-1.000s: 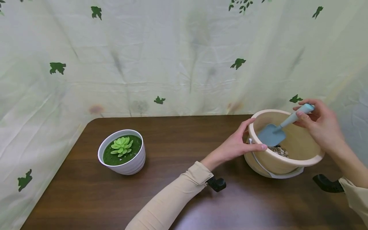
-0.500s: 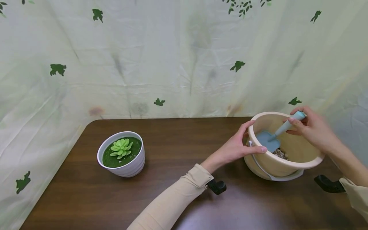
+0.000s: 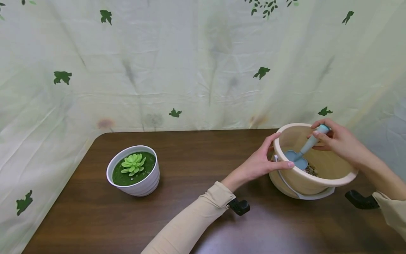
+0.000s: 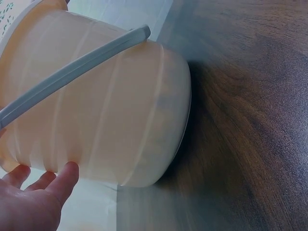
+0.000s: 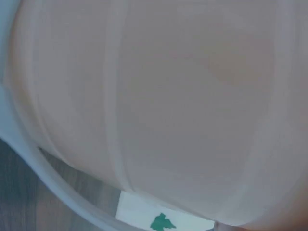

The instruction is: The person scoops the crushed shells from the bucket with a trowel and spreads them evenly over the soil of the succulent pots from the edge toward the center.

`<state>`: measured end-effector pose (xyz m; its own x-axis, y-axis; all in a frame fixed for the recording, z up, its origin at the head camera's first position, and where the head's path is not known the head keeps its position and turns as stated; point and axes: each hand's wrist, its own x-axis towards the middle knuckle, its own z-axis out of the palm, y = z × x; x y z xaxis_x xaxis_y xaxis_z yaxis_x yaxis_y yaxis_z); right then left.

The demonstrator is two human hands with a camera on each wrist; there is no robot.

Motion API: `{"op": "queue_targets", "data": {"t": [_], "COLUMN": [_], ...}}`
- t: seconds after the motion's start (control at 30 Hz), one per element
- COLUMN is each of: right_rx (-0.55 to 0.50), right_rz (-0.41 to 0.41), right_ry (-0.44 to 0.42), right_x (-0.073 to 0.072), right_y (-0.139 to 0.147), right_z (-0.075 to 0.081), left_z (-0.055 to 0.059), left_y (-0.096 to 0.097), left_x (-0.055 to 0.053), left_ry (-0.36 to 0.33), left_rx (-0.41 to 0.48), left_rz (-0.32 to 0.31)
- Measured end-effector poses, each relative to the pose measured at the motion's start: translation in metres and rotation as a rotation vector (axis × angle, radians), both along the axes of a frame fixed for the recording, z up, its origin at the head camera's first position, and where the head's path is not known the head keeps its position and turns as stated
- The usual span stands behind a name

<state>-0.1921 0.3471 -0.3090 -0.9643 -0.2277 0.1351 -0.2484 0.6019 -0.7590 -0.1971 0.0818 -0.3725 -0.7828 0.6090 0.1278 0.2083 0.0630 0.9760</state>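
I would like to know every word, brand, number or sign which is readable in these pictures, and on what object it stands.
None: no text is readable on the bucket, trowel or plant pot.
The backdrop cloth shows printed shapes, no letters.
Any marking on the black wrist devices is too small to read.

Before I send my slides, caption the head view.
Left hand holds the bucket; right hand holds a blue trowel inside it.
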Motion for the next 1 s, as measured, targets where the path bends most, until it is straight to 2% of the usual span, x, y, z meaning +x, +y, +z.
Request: {"op": "queue_targets", "data": {"t": [0.2, 0.67, 1.0], "right_rx": [0.011, 0.032, -0.097], "right_rz": [-0.009, -0.023, 0.041], "right_ry": [-0.031, -0.041, -0.201], "right_x": [-0.0003, -0.0023, -0.0092], "right_y": [0.0006, -0.0045, -0.0040], "right_z": [0.0016, 0.0000, -0.0048], "left_z": [0.0031, 0.0055, 0.0051], "left_y": [0.0003, -0.0018, -0.0018], "left_x": [0.0017, 0.0015, 0.0033], "left_ry": [-0.019, -0.032, -0.038], "left_rx": [0.004, -0.008, -0.005], "left_rz": [-0.026, -0.020, 0.021]}}
